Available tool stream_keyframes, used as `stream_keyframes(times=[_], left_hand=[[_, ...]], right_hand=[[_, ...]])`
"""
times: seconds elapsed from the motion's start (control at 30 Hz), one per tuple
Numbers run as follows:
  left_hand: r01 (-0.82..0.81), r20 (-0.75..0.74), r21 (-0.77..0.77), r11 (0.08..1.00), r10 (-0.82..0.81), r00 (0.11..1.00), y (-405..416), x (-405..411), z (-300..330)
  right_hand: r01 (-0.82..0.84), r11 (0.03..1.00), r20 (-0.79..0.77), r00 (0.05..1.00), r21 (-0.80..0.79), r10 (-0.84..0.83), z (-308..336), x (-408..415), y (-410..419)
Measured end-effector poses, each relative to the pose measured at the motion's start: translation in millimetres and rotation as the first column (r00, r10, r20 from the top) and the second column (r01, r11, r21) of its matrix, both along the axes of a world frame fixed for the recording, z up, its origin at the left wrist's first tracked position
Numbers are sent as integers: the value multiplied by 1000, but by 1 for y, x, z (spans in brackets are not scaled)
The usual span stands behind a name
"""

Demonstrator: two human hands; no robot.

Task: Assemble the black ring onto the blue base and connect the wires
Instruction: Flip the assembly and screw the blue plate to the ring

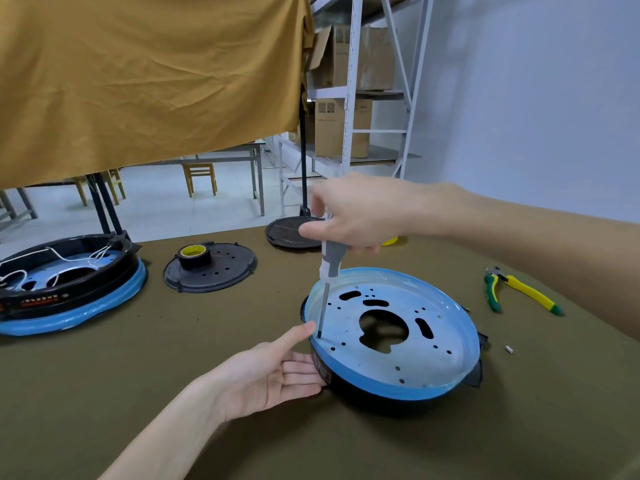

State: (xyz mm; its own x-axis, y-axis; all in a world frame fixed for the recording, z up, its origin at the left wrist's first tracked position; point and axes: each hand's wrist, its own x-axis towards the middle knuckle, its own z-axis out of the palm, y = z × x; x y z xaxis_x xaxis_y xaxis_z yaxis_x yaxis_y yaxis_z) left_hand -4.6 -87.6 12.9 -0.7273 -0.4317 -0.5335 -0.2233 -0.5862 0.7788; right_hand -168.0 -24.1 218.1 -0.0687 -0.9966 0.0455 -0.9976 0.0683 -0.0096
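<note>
Gripping the screwdriver point(331, 258) in your right hand point(353, 216), tip down at nine o'clock inside the blue base point(394, 327), your left hand point(273, 375) with straight fingers steadies the black ring point(363, 396) under it at the bench's near middle; wires look not yet joined.

left hand point(273, 379): bare, no glove; right hand point(353, 216): bare | forearms: unsleeved

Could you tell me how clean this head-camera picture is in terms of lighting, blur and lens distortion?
Head view: even, soft light with faint shadows; mild glare on the blue base rim; wide-angle bending of the shelf uprights; the right hand and screwdriver handle slightly blurred; the left hand sharp.
</note>
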Motion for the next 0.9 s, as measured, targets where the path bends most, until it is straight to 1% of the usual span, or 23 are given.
stream_keyframes(times=[0.03, 0.13, 0.17, 0.2, 0.27, 0.3, 0.33, 0.4, 0.43, 0.53, 0.57, 0.67, 0.7, 0.8, 0.83, 0.9], left_hand=[[0, -1, 0, 1000, 0, 1000, 0, 0, 0], [0, -3, -4, 1000, 0, 1000, 0, 0, 0], [-1, -4, -5, 1000, 1, 1000, 0, 0, 0], [0, -4, -6, 1000, 0, 1000, 0, 0, 0], [0, -1, -9, 1000, 0, 1000, 0, 0, 0], [-2, -2, -7, 1000, 2, 1000, 0, 0, 0], [-1, -2, -5, 1000, 1, 1000, 0, 0, 0], [2, 2, -8, 1000, -2, 1000, 0, 0, 0], [2, 0, -9, 1000, -2, 1000, 0, 0, 0], [11, -2, -11, 1000, -11, 1000, 0, 1, 0], [12, -4, -9, 1000, -12, 1000, 0, 1, 0], [12, -2, -14, 1000, -12, 1000, 0, 0, 0], [9, -4, -16, 1000, -9, 1000, 0, 0, 0], [4, 2, -19, 1000, -4, 1000, -1, 0, -1], [3, 4, -17, 1000, -3, 1000, -1, 0, -1], [5, 7, -18, 1000, -5, 1000, 0, -1, -1]], right_hand=[[-1, 1000, -4, 1000, -13, 1, -2, 0, 0], [-17, 994, 192, 981, 105, -4, 7, -1, 3], [-21, 993, 196, 981, 115, -2, 8, -2, 3], [-18, 995, 142, 990, 97, 4, 6, -2, 2], [-4, 1000, -22, 1000, 3, 4, 1, 0, 0], [-6, 1000, -41, 999, -6, 6, 0, 1, 0], [-10, 1000, 1, 1000, 28, 10, 1, 1, 1], [-32, 991, 144, 990, 128, 13, 6, 0, 3], [-40, 990, 175, 984, 137, 16, 8, 0, 3], [-30, 999, 87, 996, 42, 27, 2, 0, 1], [-32, 999, 88, 996, 35, 29, 1, 0, 1], [-55, 991, 193, 981, 124, 31, 6, -1, 5], [-56, 990, 190, 981, 127, 31, 7, -2, 5], [-39, 998, 90, 995, 44, 35, 2, -3, 3], [-44, 997, 115, 993, 57, 38, 2, -4, 3], [-73, 990, 224, 974, 124, 44, 6, -7, 6]])
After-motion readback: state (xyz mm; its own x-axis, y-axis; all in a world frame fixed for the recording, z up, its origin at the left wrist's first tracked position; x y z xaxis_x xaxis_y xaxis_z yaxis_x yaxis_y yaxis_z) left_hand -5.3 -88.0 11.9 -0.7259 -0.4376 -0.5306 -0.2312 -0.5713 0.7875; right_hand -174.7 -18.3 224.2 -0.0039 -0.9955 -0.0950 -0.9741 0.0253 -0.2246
